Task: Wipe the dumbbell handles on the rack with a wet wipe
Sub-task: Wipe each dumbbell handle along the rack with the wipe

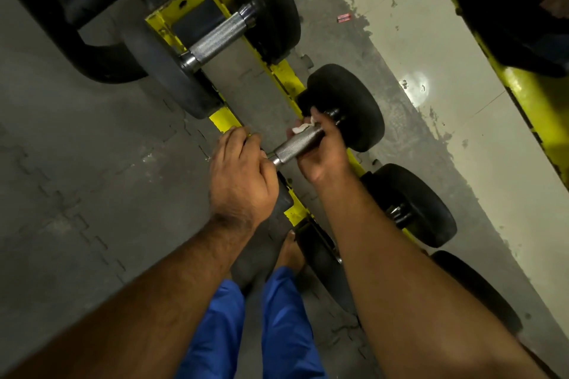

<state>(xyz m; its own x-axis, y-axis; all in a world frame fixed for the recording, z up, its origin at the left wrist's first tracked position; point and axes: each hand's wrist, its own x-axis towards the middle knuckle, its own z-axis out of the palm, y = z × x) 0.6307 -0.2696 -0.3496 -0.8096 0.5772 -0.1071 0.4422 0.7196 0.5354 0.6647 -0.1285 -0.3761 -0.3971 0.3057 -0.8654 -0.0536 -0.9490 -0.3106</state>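
- Your right hand (323, 148) grips the wipe (303, 127) around the dumbbell handle (295, 144).
- Your left hand (241, 177) clutches the dumbbell's near end.
- The dumbbell rests across the yellow rack (286, 77).

Counts: dumbbells, handles, hands, one wipe

Three dumbbells sit on one yellow rack (291, 78): a large dumbbell (215, 37) at 11 o'clock, a middle dumbbell (348, 108) near centre, a lower dumbbell (412, 203) toward 4 o'clock. Two knurled handles show bare metal; the third is mostly hidden. Two hands: left hand (240, 175) and right hand (323, 148). One white wet wipe (303, 127). One small red object (344, 18) lies at 1 o'clock.
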